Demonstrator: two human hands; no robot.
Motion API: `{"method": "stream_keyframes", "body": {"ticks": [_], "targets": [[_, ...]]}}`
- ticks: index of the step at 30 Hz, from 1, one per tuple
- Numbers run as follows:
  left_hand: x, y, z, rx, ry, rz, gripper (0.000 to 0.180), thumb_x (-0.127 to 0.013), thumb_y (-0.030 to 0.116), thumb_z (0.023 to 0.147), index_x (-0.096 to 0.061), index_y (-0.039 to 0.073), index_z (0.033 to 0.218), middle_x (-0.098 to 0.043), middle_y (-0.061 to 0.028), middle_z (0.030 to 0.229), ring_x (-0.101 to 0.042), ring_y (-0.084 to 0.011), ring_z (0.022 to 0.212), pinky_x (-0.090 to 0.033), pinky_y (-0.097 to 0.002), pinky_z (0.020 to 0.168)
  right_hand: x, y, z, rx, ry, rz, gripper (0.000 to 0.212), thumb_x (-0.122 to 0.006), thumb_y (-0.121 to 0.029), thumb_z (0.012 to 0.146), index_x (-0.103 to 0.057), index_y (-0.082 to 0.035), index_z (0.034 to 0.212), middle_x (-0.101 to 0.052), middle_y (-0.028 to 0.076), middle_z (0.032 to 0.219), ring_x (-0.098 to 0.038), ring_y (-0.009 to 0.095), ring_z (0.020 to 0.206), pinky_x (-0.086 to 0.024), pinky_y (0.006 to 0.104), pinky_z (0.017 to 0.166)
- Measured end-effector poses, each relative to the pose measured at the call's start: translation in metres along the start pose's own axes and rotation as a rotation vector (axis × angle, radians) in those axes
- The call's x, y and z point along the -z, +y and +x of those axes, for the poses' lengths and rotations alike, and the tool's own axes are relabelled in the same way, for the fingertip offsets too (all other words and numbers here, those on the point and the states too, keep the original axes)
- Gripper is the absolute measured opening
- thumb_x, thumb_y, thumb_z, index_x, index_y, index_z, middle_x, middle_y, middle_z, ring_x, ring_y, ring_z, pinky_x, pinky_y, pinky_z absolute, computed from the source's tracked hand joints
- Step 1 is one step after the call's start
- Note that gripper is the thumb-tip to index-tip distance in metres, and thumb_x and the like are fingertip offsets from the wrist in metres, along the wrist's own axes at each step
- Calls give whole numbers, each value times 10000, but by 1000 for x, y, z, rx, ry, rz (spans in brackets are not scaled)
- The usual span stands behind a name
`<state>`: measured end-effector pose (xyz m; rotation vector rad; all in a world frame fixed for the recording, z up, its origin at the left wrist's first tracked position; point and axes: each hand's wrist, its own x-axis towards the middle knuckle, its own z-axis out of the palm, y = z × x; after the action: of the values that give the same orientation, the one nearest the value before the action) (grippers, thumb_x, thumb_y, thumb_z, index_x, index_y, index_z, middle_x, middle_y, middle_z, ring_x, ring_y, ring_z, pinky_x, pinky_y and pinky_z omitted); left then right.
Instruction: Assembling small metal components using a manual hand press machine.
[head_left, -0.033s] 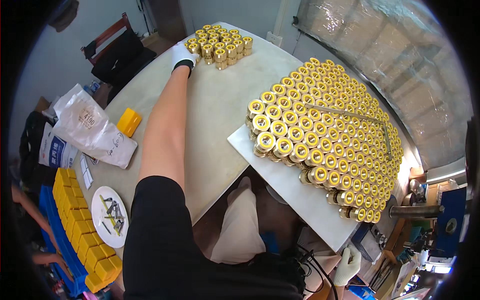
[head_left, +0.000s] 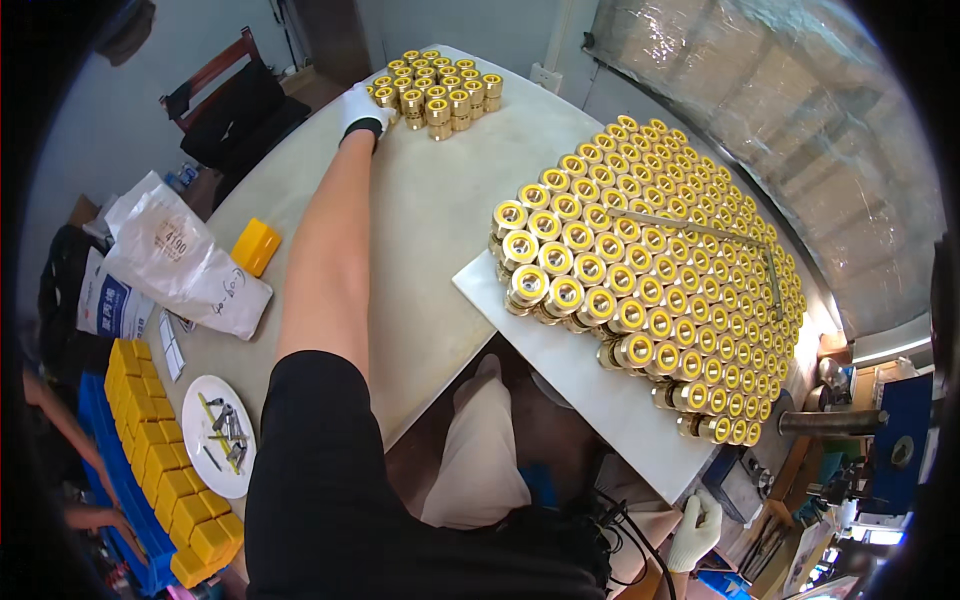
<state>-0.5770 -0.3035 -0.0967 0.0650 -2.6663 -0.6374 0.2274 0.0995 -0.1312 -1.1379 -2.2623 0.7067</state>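
My left hand (head_left: 361, 104), in a white glove with a dark cuff, reaches far across the table. Its fingers close around a stacked brass fitting (head_left: 385, 97) at the left edge of a small group. These brass fittings (head_left: 437, 106) have yellow rings in their tops and stand upright, close together. Part of the fingers is hidden by the hand itself. Low at the right, beside my leg, my right hand (head_left: 694, 530) wears a cream glove. Its fingers are loosely curled with thumb apart, and nothing shows in them.
A large block of brass fittings (head_left: 640, 270) covers the white board (head_left: 590, 365), with a metal strip (head_left: 690, 226) across it. At left are a white sack (head_left: 185, 260), yellow blocks (head_left: 165, 460), a plate (head_left: 205, 470) of small tools and a yellow box (head_left: 256, 246). Another person's arm (head_left: 70, 430) shows beyond.
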Motion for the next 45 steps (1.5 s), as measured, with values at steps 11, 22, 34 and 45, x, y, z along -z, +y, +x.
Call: {"method": "stream_keyframes", "body": {"ticks": [11, 22, 34, 45], "targets": [[-32, -138, 24, 65, -3, -428, 1026, -891, 234, 702, -439, -30, 1584, -578, -268, 1538, -534, -393, 1457, -450, -417, 1202, -2, 7, -3, -11, 2, -6, 133, -767, -42, 947, -779, -2, 1074, -716, 70, 909, -585, 141, 753, -511, 288, 725], [148, 84, -247, -374, 126, -753, 392, -683, 103, 1048, -644, -28, 1415, -680, -113, 1419, -628, -208, 1310, -464, -366, 1164, 6, -10, 1, 190, 103, 50, 154, -825, -151, 904, -805, -51, 1020, -668, 87, 769, -630, 194, 652, -514, 326, 635], [127, 285, -518, -1079, -352, -381, 547, -810, 204, 899, -644, 71, 1404, -679, -152, 1401, -661, -353, 1244, -541, -442, 1048, 15, 1, -7, 250, 142, 167, 110, -804, -161, 905, -798, -87, 987, -672, 106, 797, -670, 305, 732, -541, 416, 679], [128, 293, -536, -1062, -198, -364, 378, -761, 96, 907, -685, 87, 1278, -696, -138, 1152, -682, -354, 1042, -564, -461, 874, 18, 9, -5, 281, 154, 177, 113, -803, -180, 897, -799, -98, 974, -680, 107, 809, -680, 327, 760, -543, 437, 688]]}}
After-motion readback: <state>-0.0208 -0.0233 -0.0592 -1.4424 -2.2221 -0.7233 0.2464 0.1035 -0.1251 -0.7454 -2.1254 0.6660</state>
